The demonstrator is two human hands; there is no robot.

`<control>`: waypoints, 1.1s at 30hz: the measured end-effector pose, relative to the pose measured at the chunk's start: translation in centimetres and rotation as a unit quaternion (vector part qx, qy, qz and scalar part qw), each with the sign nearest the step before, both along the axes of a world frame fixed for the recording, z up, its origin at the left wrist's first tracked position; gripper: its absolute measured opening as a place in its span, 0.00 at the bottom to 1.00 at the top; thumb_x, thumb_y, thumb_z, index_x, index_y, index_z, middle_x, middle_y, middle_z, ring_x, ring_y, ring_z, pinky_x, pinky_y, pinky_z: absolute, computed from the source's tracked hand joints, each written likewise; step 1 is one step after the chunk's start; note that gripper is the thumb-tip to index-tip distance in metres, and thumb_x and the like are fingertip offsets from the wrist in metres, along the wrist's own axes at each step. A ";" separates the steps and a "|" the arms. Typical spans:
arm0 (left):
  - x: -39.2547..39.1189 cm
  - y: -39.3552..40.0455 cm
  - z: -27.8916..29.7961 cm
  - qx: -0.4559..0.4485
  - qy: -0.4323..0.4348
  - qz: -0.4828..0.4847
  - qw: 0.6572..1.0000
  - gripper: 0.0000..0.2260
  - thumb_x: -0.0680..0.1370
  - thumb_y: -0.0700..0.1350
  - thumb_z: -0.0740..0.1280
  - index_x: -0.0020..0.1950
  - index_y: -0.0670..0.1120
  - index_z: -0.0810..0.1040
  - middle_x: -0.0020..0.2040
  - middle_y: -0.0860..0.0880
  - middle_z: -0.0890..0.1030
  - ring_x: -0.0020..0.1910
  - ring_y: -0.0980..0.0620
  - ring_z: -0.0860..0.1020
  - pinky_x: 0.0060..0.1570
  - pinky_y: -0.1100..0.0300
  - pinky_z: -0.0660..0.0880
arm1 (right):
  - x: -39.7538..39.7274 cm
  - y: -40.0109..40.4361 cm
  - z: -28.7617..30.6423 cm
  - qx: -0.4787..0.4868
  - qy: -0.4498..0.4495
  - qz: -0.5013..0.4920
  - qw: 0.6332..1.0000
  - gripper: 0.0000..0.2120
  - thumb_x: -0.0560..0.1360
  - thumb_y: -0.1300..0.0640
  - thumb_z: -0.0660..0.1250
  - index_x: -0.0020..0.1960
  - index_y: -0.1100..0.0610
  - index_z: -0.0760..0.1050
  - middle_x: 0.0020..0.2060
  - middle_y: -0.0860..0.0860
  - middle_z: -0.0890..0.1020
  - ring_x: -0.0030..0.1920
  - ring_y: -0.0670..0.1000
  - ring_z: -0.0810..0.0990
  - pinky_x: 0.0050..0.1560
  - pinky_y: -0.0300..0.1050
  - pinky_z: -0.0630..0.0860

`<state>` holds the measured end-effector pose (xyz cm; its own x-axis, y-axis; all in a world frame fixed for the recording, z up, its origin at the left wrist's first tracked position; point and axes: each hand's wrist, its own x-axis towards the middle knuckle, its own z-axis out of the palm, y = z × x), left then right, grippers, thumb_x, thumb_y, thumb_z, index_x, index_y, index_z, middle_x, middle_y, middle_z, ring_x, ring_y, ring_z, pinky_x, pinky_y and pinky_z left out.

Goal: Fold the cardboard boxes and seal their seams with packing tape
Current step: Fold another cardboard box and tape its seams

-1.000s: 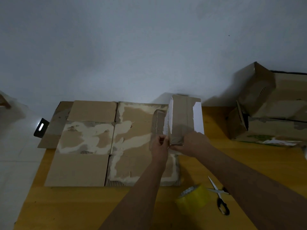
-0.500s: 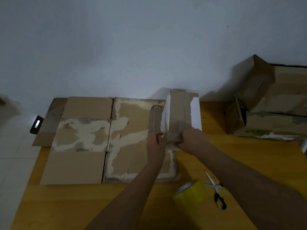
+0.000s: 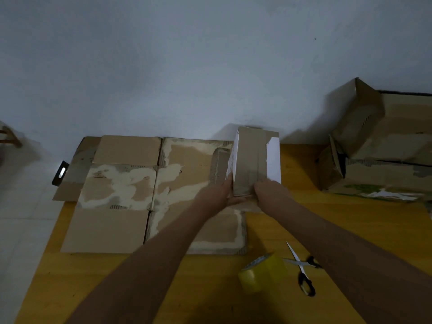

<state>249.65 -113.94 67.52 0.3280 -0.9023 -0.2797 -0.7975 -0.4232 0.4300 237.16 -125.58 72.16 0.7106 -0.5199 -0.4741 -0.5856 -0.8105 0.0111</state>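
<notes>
- Nearby, a yellow wooden table (image 3: 327, 220) set against a grey wall carries the work, with a stack of assembled cardboard boxes (image 3: 383, 155) on its right end.
- Left of centre, flattened cardboard sheets (image 3: 121, 188), patched with torn paper, lie spread on the table.
- At the sheets' right edge stands the small cardboard box (image 3: 253, 160), upright and narrow, white along its sides.
- Against the box's lower left side lies the left hand (image 3: 216, 195), fingers fairly straight; the right hand (image 3: 268, 189) curls round the lower right side.
- Pressing both sides evenly should keep the box square; the seam looks best closed before either hand lets go.
- Close to the right forearm wait the roll of yellow packing tape (image 3: 263, 273) and scissors (image 3: 302, 270), blades apart.
</notes>
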 end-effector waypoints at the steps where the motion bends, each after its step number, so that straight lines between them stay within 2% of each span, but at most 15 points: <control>1: 1.0 -0.3 0.6 0.036 -0.066 -0.048 0.996 0.40 0.79 0.64 0.60 0.81 0.45 0.46 0.63 0.40 0.78 0.55 0.41 0.80 0.47 0.52 0.75 | -0.1 -0.1 0.0 -0.001 -0.002 0.006 1.000 0.10 0.76 0.66 0.64 0.56 0.58 0.76 0.53 0.54 0.78 0.53 0.53 0.79 0.47 0.43 0.74; 3: 2.3 -1.0 1.2 0.066 -0.128 -0.113 0.983 0.39 0.79 0.63 0.59 0.81 0.45 0.47 0.59 0.40 0.80 0.53 0.42 0.80 0.43 0.54 0.72 | -0.1 -0.3 0.0 0.005 -0.006 0.010 1.000 0.11 0.76 0.67 0.64 0.56 0.59 0.77 0.54 0.55 0.78 0.53 0.54 0.79 0.47 0.44 0.74; 5: 3.3 -0.9 0.8 0.077 -0.131 -0.138 0.979 0.38 0.80 0.62 0.59 0.81 0.46 0.46 0.59 0.40 0.80 0.53 0.42 0.80 0.46 0.54 0.73 | -0.1 -0.5 -0.1 0.010 -0.011 0.006 1.000 0.11 0.76 0.67 0.64 0.57 0.59 0.77 0.54 0.55 0.78 0.53 0.55 0.79 0.50 0.46 0.76; 8: 4.8 0.3 -0.2 0.059 -0.082 -0.117 0.988 0.35 0.79 0.62 0.61 0.81 0.52 0.52 0.72 0.46 0.73 0.63 0.45 0.77 0.59 0.50 0.75 | -0.2 -0.6 -0.5 0.015 -0.028 0.001 1.000 0.11 0.76 0.67 0.64 0.57 0.59 0.77 0.53 0.55 0.79 0.52 0.54 0.80 0.50 0.45 0.76; 10: 4.8 1.0 -0.3 0.024 -0.050 -0.100 0.993 0.33 0.77 0.62 0.64 0.79 0.53 0.60 0.76 0.52 0.66 0.64 0.49 0.77 0.61 0.49 0.74 | -0.3 -0.7 -0.6 0.019 -0.039 0.001 0.999 0.10 0.77 0.66 0.64 0.57 0.59 0.78 0.53 0.55 0.80 0.52 0.53 0.80 0.49 0.43 0.75; 13: 4.1 0.6 0.1 -0.035 -0.042 -0.082 0.995 0.31 0.76 0.63 0.66 0.75 0.51 0.68 0.73 0.51 0.72 0.57 0.51 0.81 0.57 0.51 0.77 | -0.4 -0.7 -0.6 0.028 -0.056 0.001 0.998 0.10 0.77 0.66 0.63 0.56 0.59 0.77 0.53 0.54 0.80 0.52 0.53 0.80 0.45 0.41 0.72; 15: 4.0 0.0 0.4 -0.037 -0.045 -0.077 0.995 0.29 0.76 0.62 0.67 0.73 0.50 0.71 0.70 0.50 0.75 0.56 0.51 0.81 0.55 0.54 0.77 | -0.5 -0.7 -0.5 0.034 -0.068 0.003 0.997 0.09 0.77 0.65 0.63 0.56 0.58 0.77 0.53 0.54 0.79 0.50 0.52 0.79 0.44 0.40 0.70; 18: 3.8 0.1 0.4 -0.027 -0.002 -0.068 0.997 0.31 0.76 0.60 0.68 0.76 0.49 0.67 0.75 0.49 0.69 0.61 0.51 0.78 0.60 0.52 0.76 | -0.9 -0.8 -0.3 0.045 -0.104 0.004 0.994 0.08 0.78 0.63 0.62 0.57 0.58 0.76 0.54 0.53 0.79 0.44 0.48 0.72 0.44 0.39 0.67; 20: 3.0 0.5 0.9 -0.064 0.105 -0.006 0.992 0.34 0.76 0.61 0.67 0.79 0.51 0.60 0.79 0.50 0.59 0.69 0.52 0.72 0.66 0.52 0.71 | -1.3 -0.8 -0.2 0.049 -0.115 0.012 0.992 0.09 0.79 0.61 0.62 0.58 0.57 0.75 0.56 0.53 0.78 0.45 0.47 0.70 0.45 0.38 0.67; 22: 1.3 0.5 1.9 -0.119 0.262 0.116 0.951 0.32 0.78 0.63 0.62 0.79 0.54 0.57 0.77 0.54 0.61 0.71 0.55 0.68 0.68 0.54 0.69 | -1.9 -0.7 -0.4 0.053 -0.136 0.011 0.989 0.10 0.79 0.62 0.62 0.59 0.56 0.73 0.57 0.53 0.76 0.49 0.49 0.73 0.46 0.38 0.67; 24: -1.0 -0.3 2.8 -0.123 0.340 0.224 0.905 0.34 0.77 0.68 0.58 0.78 0.52 0.60 0.73 0.52 0.70 0.68 0.53 0.72 0.65 0.53 0.71 | -2.6 -0.6 -0.6 0.059 -0.157 0.008 0.986 0.11 0.78 0.64 0.62 0.58 0.56 0.72 0.56 0.52 0.75 0.49 0.49 0.71 0.45 0.38 0.65; 26: -3.6 -1.5 2.3 -0.127 0.357 0.275 0.884 0.33 0.77 0.68 0.59 0.74 0.48 0.67 0.67 0.47 0.77 0.63 0.49 0.77 0.61 0.53 0.75 | -3.3 -0.5 -0.7 0.067 -0.173 0.007 0.983 0.12 0.76 0.67 0.62 0.57 0.56 0.71 0.55 0.52 0.73 0.47 0.47 0.67 0.45 0.38 0.63; 28: -5.5 -3.0 1.9 -0.142 0.314 0.305 0.888 0.25 0.82 0.56 0.61 0.73 0.42 0.68 0.65 0.43 0.77 0.63 0.45 0.76 0.60 0.54 0.74 | -3.6 -0.5 -0.6 0.068 -0.185 0.008 0.980 0.13 0.75 0.69 0.62 0.57 0.57 0.71 0.55 0.53 0.73 0.47 0.47 0.65 0.44 0.38 0.61; 30: -6.1 -3.8 1.9 -0.146 0.255 0.321 0.900 0.21 0.84 0.48 0.59 0.75 0.40 0.64 0.69 0.41 0.74 0.66 0.44 0.73 0.62 0.55 0.71 | -3.8 -0.6 -0.4 0.067 -0.184 0.016 0.980 0.14 0.75 0.70 0.61 0.57 0.58 0.70 0.55 0.54 0.72 0.47 0.48 0.64 0.44 0.39 0.60; 33: -5.8 -3.5 1.5 -0.172 0.274 0.281 0.903 0.25 0.85 0.46 0.57 0.80 0.44 0.54 0.75 0.42 0.66 0.73 0.44 0.67 0.70 0.49 0.68 | -3.9 -0.5 -0.6 0.088 -0.194 0.021 0.977 0.13 0.75 0.71 0.61 0.55 0.58 0.70 0.52 0.54 0.71 0.46 0.49 0.65 0.42 0.39 0.60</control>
